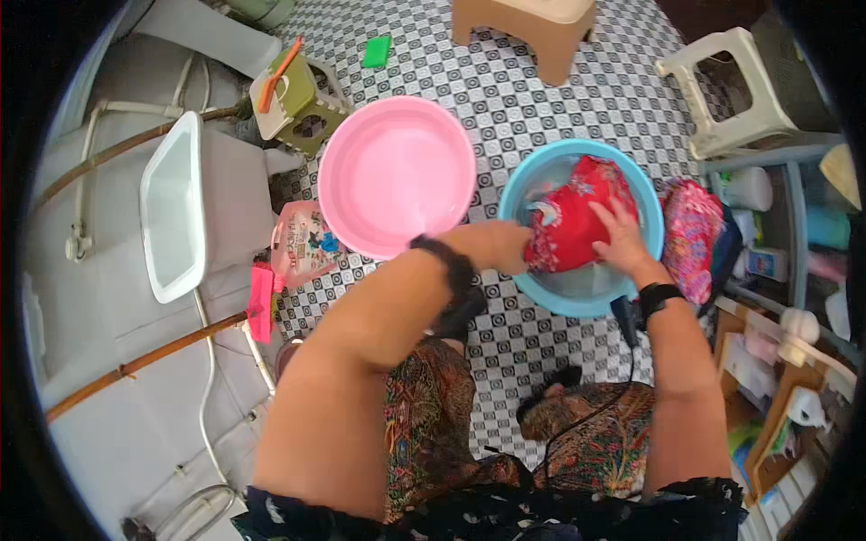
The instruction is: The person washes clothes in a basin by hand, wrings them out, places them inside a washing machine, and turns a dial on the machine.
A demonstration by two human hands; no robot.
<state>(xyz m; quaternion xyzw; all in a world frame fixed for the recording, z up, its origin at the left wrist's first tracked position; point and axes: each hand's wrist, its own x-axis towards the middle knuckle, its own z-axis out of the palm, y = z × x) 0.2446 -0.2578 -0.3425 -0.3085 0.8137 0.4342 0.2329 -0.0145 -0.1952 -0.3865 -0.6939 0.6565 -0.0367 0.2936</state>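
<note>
A light blue basin [654,212] on the floor holds water and a bunched red floral cloth [582,221]. My left hand [512,247] reaches over the basin's left rim, closed at the left edge of the cloth; its fingers are mostly hidden. On the right part of the cloth lies my right hand [621,239], with its fingers spread. Black bands circle both wrists.
To the left of the blue basin stands a pink basin [397,176]. A pink patterned cloth [693,234] hangs at the right. Stools [528,18] stand at the back, a shelf rack [798,243] on the right, and a white sink [171,207] on the left.
</note>
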